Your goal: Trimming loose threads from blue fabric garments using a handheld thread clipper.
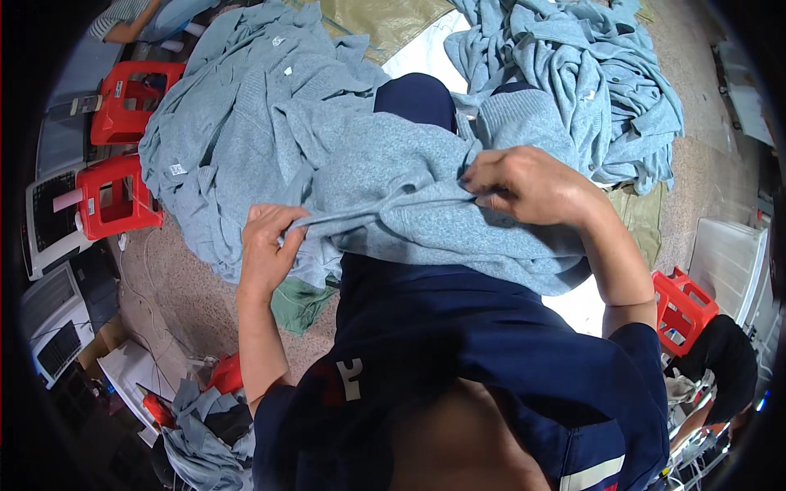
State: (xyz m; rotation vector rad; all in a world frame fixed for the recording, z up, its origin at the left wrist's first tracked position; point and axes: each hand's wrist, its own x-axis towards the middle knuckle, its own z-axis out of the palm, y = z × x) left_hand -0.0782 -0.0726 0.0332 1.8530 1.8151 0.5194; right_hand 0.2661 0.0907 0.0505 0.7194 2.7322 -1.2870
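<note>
Garment (442,225), grey-blue knit, lies bunched across the person's lap, one edge running fairly straight between the two hands. Left hand (266,241): grip pinches that edge, thumb against fingers. Right hand (528,184): fingers curled down on the cloth near the knees, thumb tucked in; can't tell if the grip is closed on a fold or just resting on it. Left pile (221,139) of same-colour knits butts right up to the piece; right pile (589,74) sits beyond the knees. Risks: left pinch looks narrow, so a hard pull from the right could slip it off the edge. Lap piece and left pile appear to overlap, so a tug could drag neighbours along, or catch the wrong layer, since colour and texture match. Slack by the right thigh could slide off toward the white sheet (575,304). Visibility: right fingertips are dark and partly blurred; underside of the piece is hidden; folds bury its overall shape, so I can't say which part is held. Boundary with left pile is hard to trace. Co-worker (720,360) at far right is cut off by the lens rim.
</note>
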